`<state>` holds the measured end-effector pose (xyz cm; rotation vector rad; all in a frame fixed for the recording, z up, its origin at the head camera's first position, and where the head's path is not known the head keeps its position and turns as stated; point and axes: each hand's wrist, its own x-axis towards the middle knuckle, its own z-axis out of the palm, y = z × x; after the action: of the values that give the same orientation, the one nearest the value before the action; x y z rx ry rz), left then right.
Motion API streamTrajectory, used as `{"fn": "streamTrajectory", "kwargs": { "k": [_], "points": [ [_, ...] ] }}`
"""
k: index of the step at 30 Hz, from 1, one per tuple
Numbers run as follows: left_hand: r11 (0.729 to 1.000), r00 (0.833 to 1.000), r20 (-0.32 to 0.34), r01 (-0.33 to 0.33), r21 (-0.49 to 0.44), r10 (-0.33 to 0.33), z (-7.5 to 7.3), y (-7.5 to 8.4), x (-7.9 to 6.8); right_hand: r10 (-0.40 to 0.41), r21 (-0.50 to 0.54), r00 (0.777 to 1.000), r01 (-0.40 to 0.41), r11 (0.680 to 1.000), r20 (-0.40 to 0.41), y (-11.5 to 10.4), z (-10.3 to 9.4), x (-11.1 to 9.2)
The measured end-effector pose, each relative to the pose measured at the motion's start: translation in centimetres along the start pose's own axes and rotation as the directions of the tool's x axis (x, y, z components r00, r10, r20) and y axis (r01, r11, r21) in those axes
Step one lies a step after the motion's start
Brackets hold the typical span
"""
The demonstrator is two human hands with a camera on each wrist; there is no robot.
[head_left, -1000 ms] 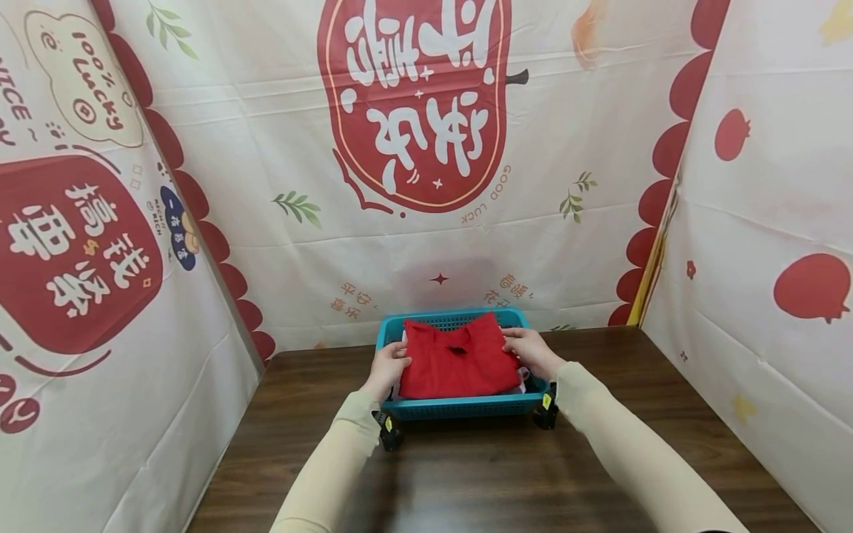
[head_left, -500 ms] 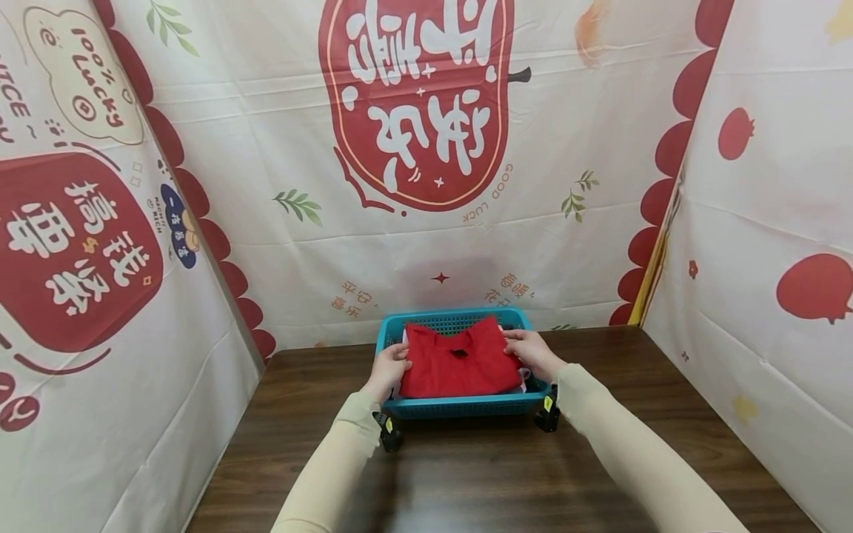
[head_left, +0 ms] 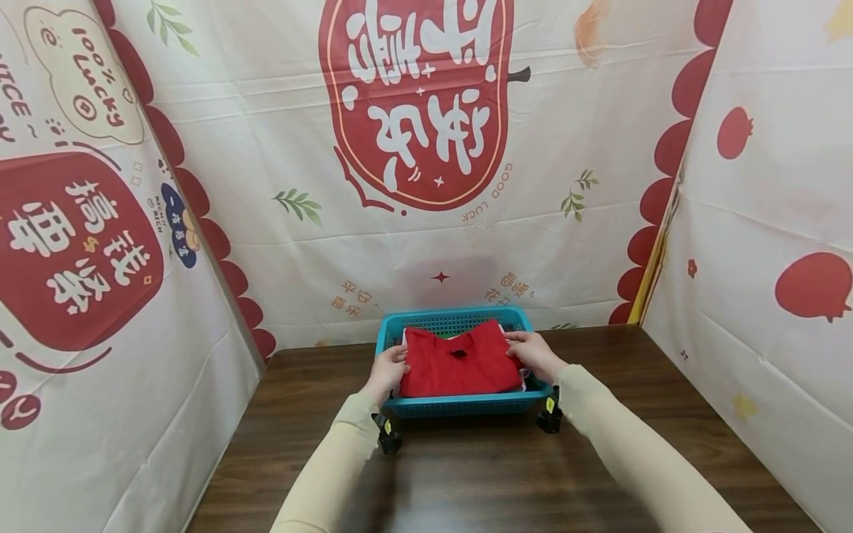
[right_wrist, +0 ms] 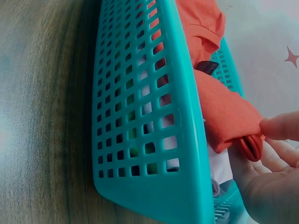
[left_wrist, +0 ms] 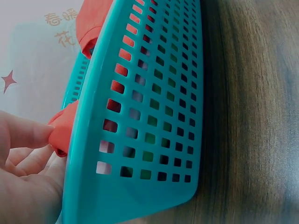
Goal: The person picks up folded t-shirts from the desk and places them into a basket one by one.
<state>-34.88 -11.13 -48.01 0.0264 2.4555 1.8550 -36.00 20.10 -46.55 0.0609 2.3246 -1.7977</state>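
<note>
A folded red shirt [head_left: 460, 370] with a neckline and a small black label lies on top inside a blue-green plastic basket [head_left: 460, 406]. At its left edge, my left hand [head_left: 387, 374] pinches the fold between thumb and fingers. My right hand [head_left: 535, 355] does the same at the opposite side. In the right wrist view, the thumb presses on the rolled edge of the red shirt [right_wrist: 229, 112], with fingers beneath. White and green cloth shows through the holes of the basket [left_wrist: 135, 200], mostly hidden below the shirt.
The basket stands on a dark wooden table [head_left: 466, 474], near its back edge. A printed white cloth [head_left: 266, 281] hangs close behind it, and similar cloths rise on both sides. Black wrist camera mounts [head_left: 549, 416] sit close to the basket's front corners.
The shirt's upper right corner has sunk slightly toward the basket. Both hands keep their hold at its sides and have barely moved.
</note>
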Motion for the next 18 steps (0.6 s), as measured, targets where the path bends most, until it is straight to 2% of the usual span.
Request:
{"fn": "streamTrajectory", "kwargs": {
  "k": [8,18],
  "points": [
    [1.000,1.000,0.009,-0.002,-0.002,0.002,-0.4,0.1,-0.3,0.007,-0.025,1.000,-0.007,1.000,-0.002,-0.1,-0.3,-0.7],
    [0.998,1.000,-0.011,-0.028,0.047,0.029,-0.6,0.1,-0.6,0.039,-0.025,0.999,-0.038,0.999,0.028,-0.1,-0.8,-1.2]
  ]
}}
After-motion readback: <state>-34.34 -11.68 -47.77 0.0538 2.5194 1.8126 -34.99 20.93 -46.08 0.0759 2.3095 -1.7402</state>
